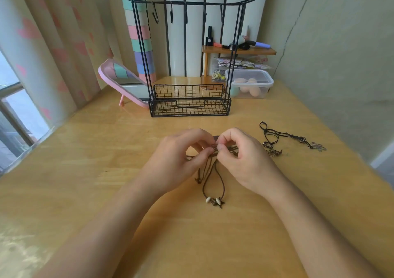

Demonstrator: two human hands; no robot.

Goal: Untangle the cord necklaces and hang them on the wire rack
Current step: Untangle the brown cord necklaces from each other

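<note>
A brown cord necklace (213,189) with pale beads and a dark pendant lies in the middle of the wooden table (277,213). My left hand (181,160) and my right hand (243,158) meet above it, each pinching the tangled cords between thumb and fingertips. A loop with the beads hangs toward me. A black cord necklace (285,136) with metal charms lies to the right of my right hand, untouched. The black wire rack (189,100) stands at the back of the table; nothing hangs from the hooks on its top bar.
A pink-framed mirror (121,81) leans left of the rack. A clear lidded box (251,83) sits to its right, below a small wooden shelf (238,50) with bottles and pens. Curtains and a window are on the left, a wall on the right.
</note>
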